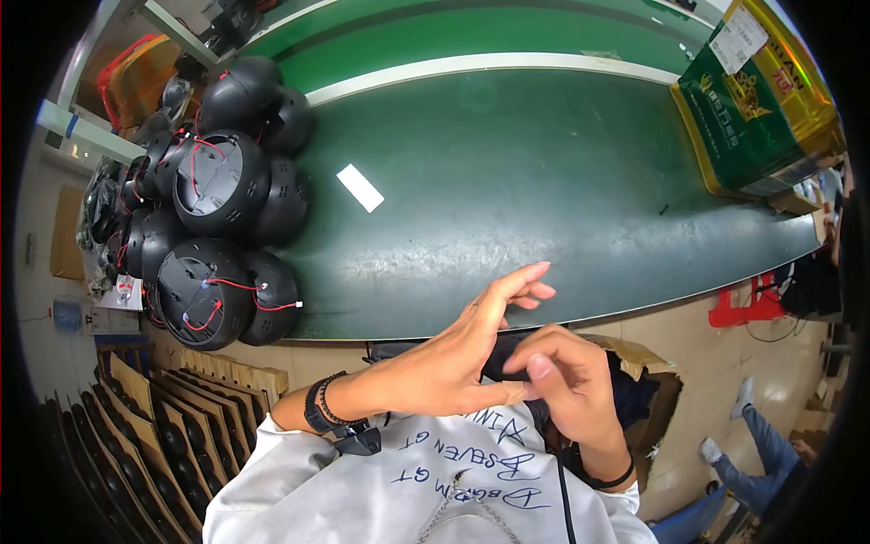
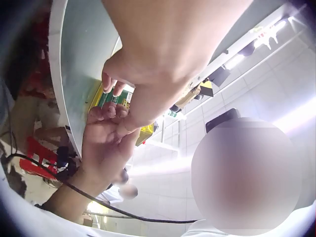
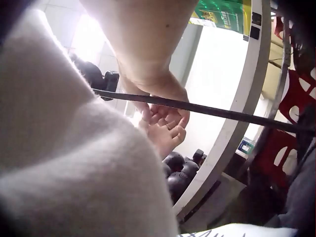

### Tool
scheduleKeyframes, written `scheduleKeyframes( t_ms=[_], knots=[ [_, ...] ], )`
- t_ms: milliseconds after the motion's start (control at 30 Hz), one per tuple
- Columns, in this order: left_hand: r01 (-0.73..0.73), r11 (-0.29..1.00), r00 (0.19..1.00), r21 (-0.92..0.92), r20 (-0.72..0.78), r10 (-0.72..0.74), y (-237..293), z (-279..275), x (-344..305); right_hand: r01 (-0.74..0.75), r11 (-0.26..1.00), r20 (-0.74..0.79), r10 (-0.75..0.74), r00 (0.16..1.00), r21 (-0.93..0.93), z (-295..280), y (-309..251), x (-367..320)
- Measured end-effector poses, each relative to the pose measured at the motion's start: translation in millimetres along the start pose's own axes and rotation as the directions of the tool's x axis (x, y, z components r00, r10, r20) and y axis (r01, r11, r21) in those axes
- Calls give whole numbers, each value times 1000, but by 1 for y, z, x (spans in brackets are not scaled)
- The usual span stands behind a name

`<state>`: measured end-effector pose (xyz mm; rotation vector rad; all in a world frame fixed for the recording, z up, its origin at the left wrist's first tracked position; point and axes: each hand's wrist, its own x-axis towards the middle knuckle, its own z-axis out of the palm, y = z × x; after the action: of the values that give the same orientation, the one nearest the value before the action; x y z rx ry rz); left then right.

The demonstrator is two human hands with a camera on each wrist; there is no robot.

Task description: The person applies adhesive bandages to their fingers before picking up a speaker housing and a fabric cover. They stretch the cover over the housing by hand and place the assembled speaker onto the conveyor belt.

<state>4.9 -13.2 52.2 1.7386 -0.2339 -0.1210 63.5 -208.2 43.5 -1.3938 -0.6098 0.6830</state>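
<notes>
Both hands meet over the table's near edge, close in front of the white shirt. My left hand [image 1: 458, 349] reaches in from the left, fingers extended and slightly bent, with a dark bracelet and strap at its wrist. Its thumb points at the right hand [image 1: 577, 385], whose fingers are loosely bent around the thumb tip. In the left wrist view the left thumb overlaps the palm of the right hand [image 2: 101, 143]. No object shows in either hand. On the green table [image 1: 507, 181], a white rectangular strip [image 1: 361, 188] lies beyond the hands.
Black round shells [image 1: 222, 181] with red wires are piled at the table's left end. A green and gold tin [image 1: 757, 100] stands at the far right. Cardboard-divided racks of black parts [image 1: 172, 426] stand lower left. A red stool [image 1: 748, 304] and another person's legs [image 1: 761, 462] are at right.
</notes>
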Motion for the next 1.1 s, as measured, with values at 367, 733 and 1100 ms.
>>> scheduleKeyframes(
  t_ms=[367, 733, 1100],
  knots=[
    [-14, 999, 997, 41, -75, 17, 4, -9, -5, 352, 830, 1, -391, 921, -433, 0, 5, -5],
    [-168, 856, 946, 489, -166, 280, 8, -5, -5, 219, 759, -59, -320, 946, -613, 3, -20, -8],
    [-102, 966, 981, 238, -139, 137, 6, -9, -8, 291, 807, 77, -294, 953, -513, -5, -22, -9]
  ],
)
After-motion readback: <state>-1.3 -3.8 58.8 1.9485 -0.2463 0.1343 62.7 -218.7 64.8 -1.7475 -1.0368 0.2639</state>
